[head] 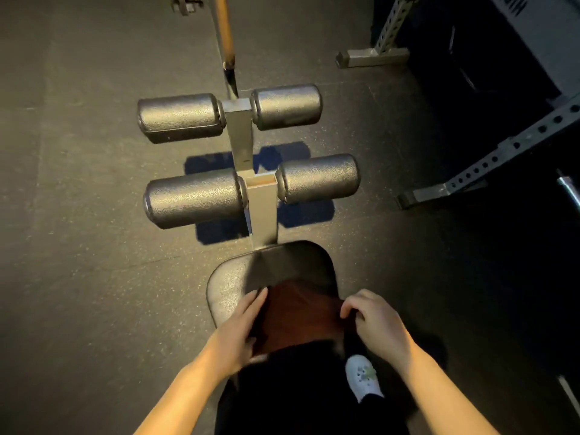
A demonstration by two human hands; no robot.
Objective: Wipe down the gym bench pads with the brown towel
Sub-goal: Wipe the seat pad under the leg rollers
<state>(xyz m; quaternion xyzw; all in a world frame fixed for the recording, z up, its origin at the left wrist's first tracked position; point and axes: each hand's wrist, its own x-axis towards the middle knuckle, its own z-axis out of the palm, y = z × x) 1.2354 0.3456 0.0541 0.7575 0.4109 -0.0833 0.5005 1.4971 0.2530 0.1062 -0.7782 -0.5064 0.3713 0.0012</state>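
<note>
Just starting, by the look of it: both hands, left [243, 321] and right [373, 321], holding the towel [298, 312] edges on the seat pad [232, 287], low middle; four rollers [194, 199] above likely not wiped yet.

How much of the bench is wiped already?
Nothing looks finished yet. Both hands, left hand and right hand, hold the brown towel on the seat pad, so that pad is in hand. The four roller pads ahead are untouched.
</note>
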